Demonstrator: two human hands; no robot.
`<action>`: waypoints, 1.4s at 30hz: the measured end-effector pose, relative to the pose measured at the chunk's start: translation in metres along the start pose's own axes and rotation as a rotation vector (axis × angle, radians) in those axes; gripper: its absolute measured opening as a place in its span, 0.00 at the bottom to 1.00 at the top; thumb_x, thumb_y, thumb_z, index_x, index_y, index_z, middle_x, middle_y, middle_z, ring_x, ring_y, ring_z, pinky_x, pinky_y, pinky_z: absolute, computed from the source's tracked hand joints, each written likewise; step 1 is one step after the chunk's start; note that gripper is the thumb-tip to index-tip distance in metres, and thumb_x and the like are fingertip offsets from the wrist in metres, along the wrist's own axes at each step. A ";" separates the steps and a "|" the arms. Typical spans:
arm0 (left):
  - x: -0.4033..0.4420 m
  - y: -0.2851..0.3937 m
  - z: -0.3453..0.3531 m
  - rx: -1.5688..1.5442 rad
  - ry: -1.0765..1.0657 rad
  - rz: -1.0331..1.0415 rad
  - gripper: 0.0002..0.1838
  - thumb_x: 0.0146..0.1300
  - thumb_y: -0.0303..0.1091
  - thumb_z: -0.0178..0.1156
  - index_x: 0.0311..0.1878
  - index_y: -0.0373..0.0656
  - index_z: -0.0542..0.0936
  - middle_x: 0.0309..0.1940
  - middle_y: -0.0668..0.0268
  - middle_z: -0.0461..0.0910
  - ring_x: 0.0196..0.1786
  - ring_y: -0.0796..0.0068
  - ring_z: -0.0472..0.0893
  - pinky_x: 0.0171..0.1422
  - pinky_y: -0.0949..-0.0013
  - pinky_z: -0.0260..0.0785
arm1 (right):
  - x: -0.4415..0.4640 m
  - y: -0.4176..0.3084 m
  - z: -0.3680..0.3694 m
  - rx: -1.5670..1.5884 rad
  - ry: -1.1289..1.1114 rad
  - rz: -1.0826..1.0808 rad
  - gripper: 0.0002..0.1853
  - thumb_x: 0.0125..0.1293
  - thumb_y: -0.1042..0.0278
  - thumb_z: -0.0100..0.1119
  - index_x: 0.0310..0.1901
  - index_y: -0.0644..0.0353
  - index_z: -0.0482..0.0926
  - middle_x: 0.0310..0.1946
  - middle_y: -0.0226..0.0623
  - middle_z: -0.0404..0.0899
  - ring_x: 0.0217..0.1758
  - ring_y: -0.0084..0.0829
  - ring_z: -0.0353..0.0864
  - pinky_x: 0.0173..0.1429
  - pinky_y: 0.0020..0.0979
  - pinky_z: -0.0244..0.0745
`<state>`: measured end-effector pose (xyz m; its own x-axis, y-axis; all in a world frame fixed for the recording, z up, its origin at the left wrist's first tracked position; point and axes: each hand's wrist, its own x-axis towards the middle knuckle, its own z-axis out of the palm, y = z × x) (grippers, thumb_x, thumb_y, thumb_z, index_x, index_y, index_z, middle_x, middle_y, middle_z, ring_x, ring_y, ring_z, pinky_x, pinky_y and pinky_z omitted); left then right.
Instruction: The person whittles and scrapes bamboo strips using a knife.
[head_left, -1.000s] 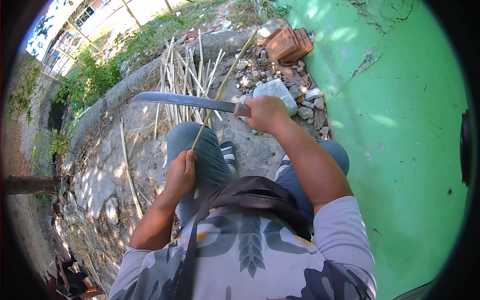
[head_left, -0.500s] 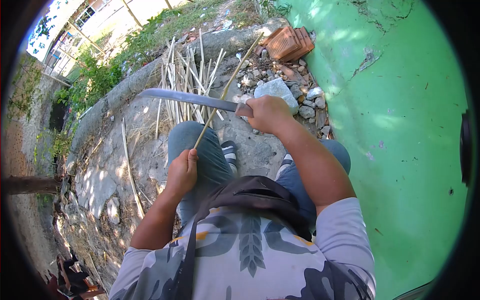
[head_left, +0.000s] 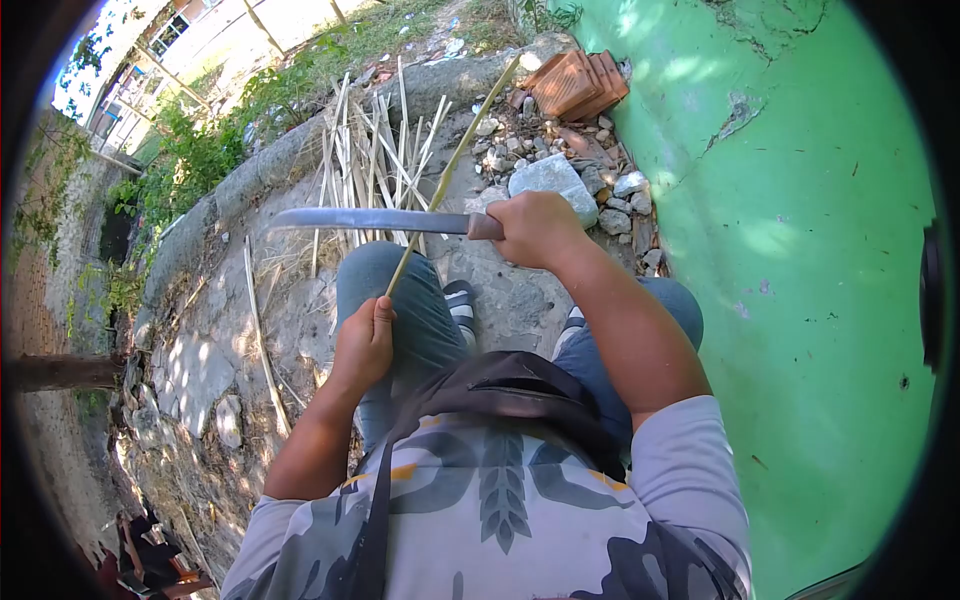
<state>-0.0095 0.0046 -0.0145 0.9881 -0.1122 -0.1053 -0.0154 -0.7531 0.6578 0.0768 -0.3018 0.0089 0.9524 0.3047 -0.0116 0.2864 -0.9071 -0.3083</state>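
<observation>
My left hand (head_left: pixel 366 338) is closed on the lower end of a long thin greenish-yellow strip (head_left: pixel 452 168), which slants up and away to the right beside my knee. In my right hand (head_left: pixel 535 230) is the brown handle of a machete (head_left: pixel 375 220). Its long grey blade points left and crosses the strip a little above my left knee. The tip of the blade is slightly blurred. Behind the blade, a pile of pale split strips (head_left: pixel 375 150) lies on the ground.
A green wall (head_left: pixel 790 300) stands on the right. Stacked orange tiles (head_left: pixel 575 87), a pale block (head_left: pixel 553 188) and loose stones lie beside it. One long strip (head_left: pixel 257 330) rests on the ground at left. A low stone kerb (head_left: pixel 240 187) curves behind, with plants beyond.
The machete blade has shifted slightly along the strip and tilted, now lying closer to level. The strip's angle has changed a little. Both hands keep their hold.
</observation>
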 end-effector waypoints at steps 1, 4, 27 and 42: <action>-0.001 0.000 0.000 0.001 0.004 0.003 0.27 0.85 0.51 0.45 0.40 0.37 0.80 0.28 0.49 0.80 0.33 0.45 0.81 0.40 0.52 0.72 | 0.002 0.004 0.000 0.004 -0.012 0.018 0.11 0.59 0.60 0.66 0.42 0.47 0.88 0.38 0.40 0.89 0.45 0.47 0.89 0.52 0.47 0.83; -0.002 -0.005 0.000 0.028 0.012 0.047 0.27 0.85 0.51 0.45 0.40 0.37 0.80 0.27 0.50 0.80 0.32 0.47 0.80 0.39 0.52 0.71 | 0.011 0.027 0.006 0.061 0.040 0.076 0.09 0.58 0.59 0.66 0.40 0.47 0.87 0.36 0.41 0.88 0.43 0.48 0.89 0.50 0.48 0.83; 0.018 0.003 -0.041 -0.674 -0.550 -0.226 0.19 0.79 0.53 0.59 0.42 0.47 0.73 0.23 0.80 0.64 0.23 0.87 0.61 0.27 0.75 0.54 | 0.000 0.026 -0.008 0.027 0.254 -0.063 0.09 0.58 0.59 0.69 0.39 0.48 0.85 0.33 0.41 0.88 0.40 0.46 0.89 0.48 0.48 0.82; 0.021 0.001 -0.010 -0.527 -0.415 -0.191 0.21 0.65 0.40 0.77 0.39 0.47 0.70 0.25 0.79 0.70 0.25 0.89 0.66 0.26 0.76 0.57 | 0.008 0.002 0.020 0.059 0.051 -0.221 0.14 0.61 0.49 0.70 0.34 0.51 0.82 0.29 0.43 0.86 0.38 0.49 0.89 0.45 0.49 0.82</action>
<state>0.0130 0.0081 -0.0085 0.8245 -0.3261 -0.4624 0.3329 -0.3813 0.8624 0.0833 -0.2954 -0.0107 0.8715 0.4779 0.1098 0.4837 -0.8010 -0.3529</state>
